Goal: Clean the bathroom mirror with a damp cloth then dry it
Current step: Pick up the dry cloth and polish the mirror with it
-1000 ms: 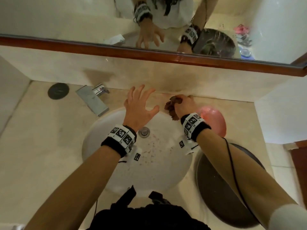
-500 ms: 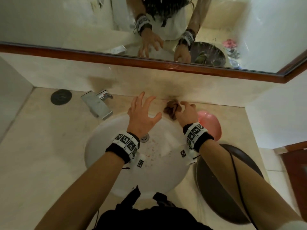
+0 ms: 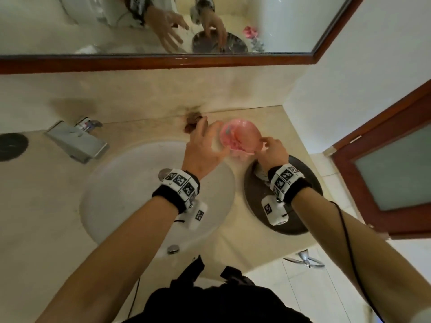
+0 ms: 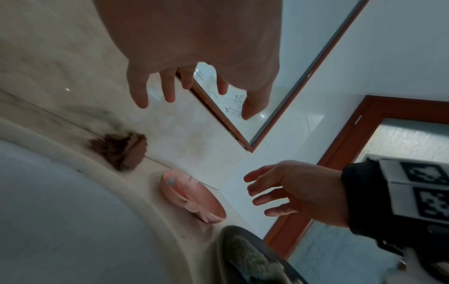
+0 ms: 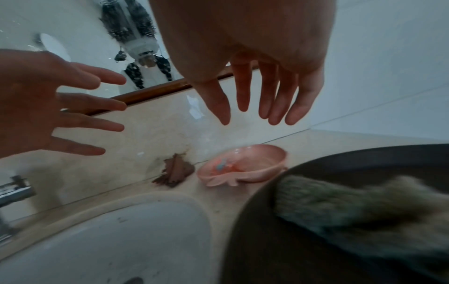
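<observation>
The wood-framed mirror [image 3: 70,24] runs along the wall above the counter. A crumpled brown cloth [image 3: 191,121] lies on the counter against the back wall, also in the wrist views [image 4: 121,149] [image 5: 175,171], and neither hand touches it. My left hand [image 3: 211,136] hovers with fingers spread between the cloth and a pink dish [image 3: 242,136]. My right hand [image 3: 268,145] hangs with straight fingers over the dish's right edge and holds nothing. A grey cloth [image 5: 352,201] lies in the dark basin [image 3: 256,206] below my right wrist.
The white sink [image 3: 121,194] is set in the counter, with a chrome tap [image 3: 77,141] at its back left and a black round disc [image 3: 11,145] further left. A wood-framed door [image 3: 384,171] stands at the right.
My right hand has let go of the brown cloth, which now lies at the back of the counter. Both hands have shifted right toward the pink dish and dark basin.
</observation>
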Demonstrator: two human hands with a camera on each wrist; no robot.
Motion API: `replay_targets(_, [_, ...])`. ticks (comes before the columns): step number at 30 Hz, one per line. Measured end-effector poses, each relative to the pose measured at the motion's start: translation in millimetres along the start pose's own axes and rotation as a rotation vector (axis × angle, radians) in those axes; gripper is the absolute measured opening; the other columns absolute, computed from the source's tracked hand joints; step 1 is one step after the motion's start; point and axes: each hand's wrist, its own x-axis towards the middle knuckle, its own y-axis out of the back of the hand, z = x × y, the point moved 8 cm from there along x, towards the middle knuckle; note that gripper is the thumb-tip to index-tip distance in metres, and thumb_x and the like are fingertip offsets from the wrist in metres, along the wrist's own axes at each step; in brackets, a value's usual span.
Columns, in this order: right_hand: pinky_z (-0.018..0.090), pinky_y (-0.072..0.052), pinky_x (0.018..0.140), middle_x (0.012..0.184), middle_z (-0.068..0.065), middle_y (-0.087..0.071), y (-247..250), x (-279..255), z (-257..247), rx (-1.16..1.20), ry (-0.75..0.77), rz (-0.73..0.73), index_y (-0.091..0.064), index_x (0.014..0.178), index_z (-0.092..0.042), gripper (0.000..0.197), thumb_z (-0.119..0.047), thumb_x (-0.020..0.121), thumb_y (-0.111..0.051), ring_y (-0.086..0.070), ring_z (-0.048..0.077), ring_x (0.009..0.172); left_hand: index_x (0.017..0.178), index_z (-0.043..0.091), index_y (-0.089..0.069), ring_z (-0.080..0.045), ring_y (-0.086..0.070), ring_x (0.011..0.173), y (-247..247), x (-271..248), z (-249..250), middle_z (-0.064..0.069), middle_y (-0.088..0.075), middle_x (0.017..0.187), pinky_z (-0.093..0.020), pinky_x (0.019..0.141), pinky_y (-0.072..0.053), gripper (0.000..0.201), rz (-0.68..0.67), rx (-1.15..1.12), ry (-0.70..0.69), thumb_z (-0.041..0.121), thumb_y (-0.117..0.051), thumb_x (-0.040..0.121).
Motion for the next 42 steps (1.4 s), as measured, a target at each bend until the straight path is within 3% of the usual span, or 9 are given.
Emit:
replay_targets(3, [0.035,-0.046,0.095,0.126,0.006,-0.056,14,-5,41,0.019,-0.076,0.015,-0.057,0.127,-0.023,0.045,-0.023,0.082,-0.055,-0.057,0.027,0.111,0.144,0.031,-0.042,-0.028,-0.026,0.147,-29,-2,21,-0.008,-0.024,0.159,-0.054,0.109,-0.04,0.072,-0.055,-0.008,-0.084,0.048,-0.073,0.081])
replay_targets(6, [0.029,-0.044,0.083,0.12,0.005,-0.061,23,-7,77,0.032,-0.121,0.016,-0.059,0.121,-0.024,0.04,-0.022,0.081,-0.053,-0.058,0.028,0.107,0.144,0.031,-0.038,-0.027,-0.03,0.144,-57,0,38,-0.004,-0.028,0.157,-0.055,0.1,-0.049,0.071,-0.093,0.009,-0.17,0.042,-0.072,0.082])
replay_targets(9, [0.028,-0.044,0.081,0.12,0.005,-0.063,23,-8,99,0.024,-0.103,-0.021,-0.06,0.12,-0.023,0.04,-0.023,0.08,-0.058,-0.059,0.026,0.107,0.142,0.032,-0.039,-0.028,-0.031,0.143,-82,1,46,-0.003,-0.026,0.157,-0.053,0.092,-0.053,0.074,-0.137,0.026,-0.144,0.056,-0.06,0.076])
replay_targets(16, [0.027,-0.043,0.092,0.131,0.001,-0.057,-2,-3,121,-0.005,0.006,-0.205,-0.055,0.13,-0.024,0.05,-0.019,0.081,-0.061,-0.055,0.019,0.117,0.139,0.036,-0.041,-0.024,-0.026,0.145,-124,-5,54,0.001,-0.015,0.163,-0.045,0.1,-0.046,0.064,-0.161,0.14,-0.022,0.042,-0.069,0.082])
replay_targets(21, [0.04,-0.05,0.095,0.123,0.003,-0.061,-21,0,118,-0.105,0.103,-0.316,-0.058,0.127,-0.028,0.048,-0.017,0.081,-0.058,-0.057,0.024,0.113,0.143,0.033,-0.039,-0.025,-0.028,0.144,-129,-11,53,0.0,-0.015,0.163,-0.046,0.102,-0.046,0.066,-0.14,0.219,0.029,0.04,-0.069,0.084])
replay_targets(29, [0.033,-0.052,0.08,0.102,0.003,-0.066,-29,3,107,-0.069,0.167,-0.348,-0.066,0.104,-0.028,0.024,-0.028,0.081,-0.058,-0.061,0.025,0.095,0.132,0.033,-0.045,-0.025,-0.036,0.141,-119,-11,55,0.002,-0.02,0.16,-0.05,0.089,-0.055,0.059,-0.031,0.208,-0.022,0.04,-0.072,0.08])
replay_targets(35, [0.032,-0.048,0.076,0.095,0.0,-0.069,-12,9,76,0.171,0.205,-0.337,-0.068,0.092,-0.027,0.013,-0.029,0.085,-0.057,-0.061,0.023,0.09,0.135,0.029,-0.047,-0.021,-0.041,0.136,-102,-12,60,0.004,-0.028,0.157,-0.045,0.091,-0.054,0.056,-0.015,0.203,-0.011,0.035,-0.069,0.083])
replay_targets(38, [0.037,-0.051,0.081,0.091,0.0,-0.072,-2,8,53,0.367,0.212,-0.354,-0.072,0.088,-0.022,0.015,-0.029,0.083,-0.06,-0.065,0.024,0.09,0.143,0.039,-0.039,-0.014,-0.047,0.13,-89,-10,66,0.017,-0.029,0.156,-0.042,0.096,-0.052,0.066,-0.075,0.128,-0.02,0.024,-0.067,0.085])
replay_targets(42, [0.036,-0.05,0.083,0.091,0.006,-0.07,22,4,16,0.593,0.199,-0.351,-0.073,0.092,-0.01,0.015,-0.015,0.083,-0.063,-0.064,0.026,0.087,0.14,0.04,-0.044,-0.012,-0.062,0.109,-58,-9,80,0.01,-0.059,0.134,-0.036,0.094,-0.053,0.067,-0.111,0.043,-0.021,0.013,-0.064,0.082])
